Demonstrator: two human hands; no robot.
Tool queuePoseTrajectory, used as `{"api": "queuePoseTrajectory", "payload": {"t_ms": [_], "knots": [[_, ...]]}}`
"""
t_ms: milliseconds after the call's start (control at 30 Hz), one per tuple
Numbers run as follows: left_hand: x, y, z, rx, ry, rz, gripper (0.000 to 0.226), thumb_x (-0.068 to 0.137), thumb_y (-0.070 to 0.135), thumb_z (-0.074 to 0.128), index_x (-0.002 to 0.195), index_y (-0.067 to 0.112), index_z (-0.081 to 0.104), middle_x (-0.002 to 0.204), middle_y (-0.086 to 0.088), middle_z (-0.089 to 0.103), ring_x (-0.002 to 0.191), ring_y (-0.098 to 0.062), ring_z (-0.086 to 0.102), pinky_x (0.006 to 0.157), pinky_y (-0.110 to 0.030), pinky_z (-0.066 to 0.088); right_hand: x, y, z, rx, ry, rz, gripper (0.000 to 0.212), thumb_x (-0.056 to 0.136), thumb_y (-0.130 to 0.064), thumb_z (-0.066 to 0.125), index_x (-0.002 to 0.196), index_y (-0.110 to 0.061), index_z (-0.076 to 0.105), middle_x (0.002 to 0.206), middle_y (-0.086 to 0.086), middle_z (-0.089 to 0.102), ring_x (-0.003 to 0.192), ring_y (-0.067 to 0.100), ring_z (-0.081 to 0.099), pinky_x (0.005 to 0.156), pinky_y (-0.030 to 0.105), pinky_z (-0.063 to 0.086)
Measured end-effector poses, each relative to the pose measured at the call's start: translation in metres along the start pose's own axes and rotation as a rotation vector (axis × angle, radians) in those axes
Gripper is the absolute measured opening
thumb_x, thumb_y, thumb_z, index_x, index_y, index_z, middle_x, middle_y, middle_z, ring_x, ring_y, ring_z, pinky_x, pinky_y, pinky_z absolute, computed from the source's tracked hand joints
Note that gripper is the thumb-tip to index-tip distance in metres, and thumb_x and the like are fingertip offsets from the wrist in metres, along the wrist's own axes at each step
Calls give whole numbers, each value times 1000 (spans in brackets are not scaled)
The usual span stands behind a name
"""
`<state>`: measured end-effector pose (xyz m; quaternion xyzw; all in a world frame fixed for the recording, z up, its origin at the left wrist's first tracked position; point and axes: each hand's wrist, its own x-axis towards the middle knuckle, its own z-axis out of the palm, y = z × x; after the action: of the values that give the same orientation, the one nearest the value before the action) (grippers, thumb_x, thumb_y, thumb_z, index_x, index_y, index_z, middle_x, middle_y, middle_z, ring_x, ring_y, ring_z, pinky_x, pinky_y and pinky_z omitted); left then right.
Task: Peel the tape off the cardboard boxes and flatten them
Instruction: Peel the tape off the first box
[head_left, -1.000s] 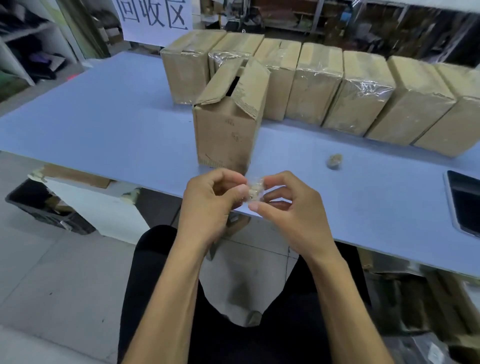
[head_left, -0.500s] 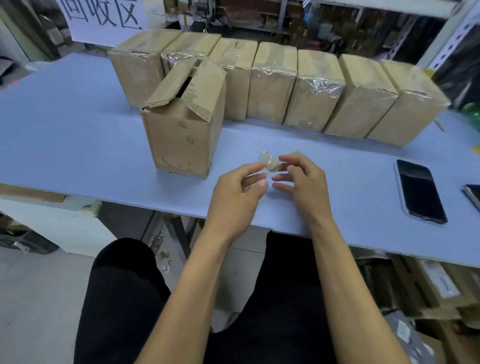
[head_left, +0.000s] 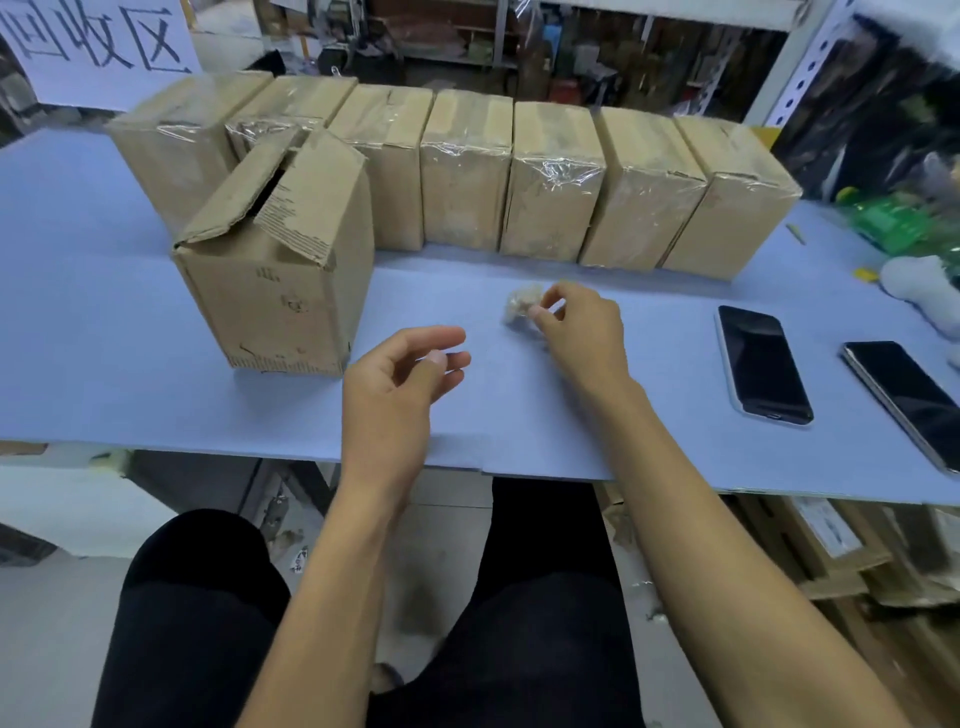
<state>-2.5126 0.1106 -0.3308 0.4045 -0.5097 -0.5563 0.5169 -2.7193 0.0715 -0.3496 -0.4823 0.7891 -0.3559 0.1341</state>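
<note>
The right hand (head_left: 582, 332) pinches a crumpled tape wad (head_left: 521, 304) just above the blue worktop (head_left: 130, 312); the left hand (head_left: 400, 379) hovers with its grip loose and empty. An opened box (head_left: 280, 291) stands left, before a row of taped boxes (head_left: 550, 192). Two phones (head_left: 761, 364) lie right; shelving (head_left: 649, 47) lies behind.

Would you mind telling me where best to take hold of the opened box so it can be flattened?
Probably grip the opened box by its two raised top flaps, coming from above with one hand on each. They stand up and apart, free of tape, leaving clear edges to grip. Its back is close to the taped boxes, so the front and top look easier to reach.
</note>
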Motion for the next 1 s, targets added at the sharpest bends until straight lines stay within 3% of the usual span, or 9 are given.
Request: {"api": "queuePoseTrajectory", "payload": {"t_ms": [100,267,367,500,600,667,767,900,1000], "knots": [[3,7,-17,9,65,45,27,99,-4,49,99,9,73,93,-2,74,92,-19,72,83,-25,57,3,-7,2,-183,-51,-69,29,100,-28,56,127,-18,62,104,9,67,103,28,58,74,33,38],[4,10,-50,55,163,41,29,98,-4,49,93,11,74,89,-2,74,89,-19,72,88,-31,59,2,-18,9,-251,-44,-165,55,103,-17,48,156,-18,33,121,14,59,114,33,53,83,38,40],[3,14,-66,116,220,72,30,97,-3,51,89,14,75,82,0,74,86,-19,71,85,-31,59,-9,-37,14,-178,64,-269,59,97,-7,49,154,-17,38,121,13,55,102,32,55,79,38,43],[4,25,-94,244,423,134,24,91,9,59,86,27,74,80,8,71,82,-13,66,90,-38,57,-34,-79,26,33,84,-387,38,95,-13,56,133,-14,62,114,6,60,90,20,60,84,39,49],[11,36,-116,300,525,136,21,90,16,65,107,27,68,107,11,69,102,-7,63,99,-33,52,-57,-110,37,231,-36,-391,38,98,-30,62,135,-22,60,121,1,60,99,11,59,89,31,50],[20,42,-124,344,485,113,37,92,20,68,127,29,59,130,10,60,120,-9,57,95,-22,47,-66,-126,45,328,-97,-353,51,97,-41,61,145,-30,49,134,-3,56,116,13,57,97,35,49],[33,50,-122,379,381,107,54,94,25,68,143,28,47,140,7,52,122,-7,53,89,-15,42,-77,-143,57,441,-151,-292,64,94,-49,62,151,-37,37,147,-10,48,130,13,50,107,42,46],[40,62,-116,404,382,122,55,90,36,71,140,28,50,106,15,65,92,13,59,79,-12,45,-89,-161,65,407,-158,-242,62,91,-46,66,147,-34,43,140,-7,51,123,9,50,105,33,44],[24,65,-119,488,437,131,44,83,47,76,122,30,64,79,11,64,76,1,62,70,-19,46,-104,-159,63,446,-113,-189,55,83,-51,69,132,-36,49,124,-8,60,113,11,58,97,38,50]]}}
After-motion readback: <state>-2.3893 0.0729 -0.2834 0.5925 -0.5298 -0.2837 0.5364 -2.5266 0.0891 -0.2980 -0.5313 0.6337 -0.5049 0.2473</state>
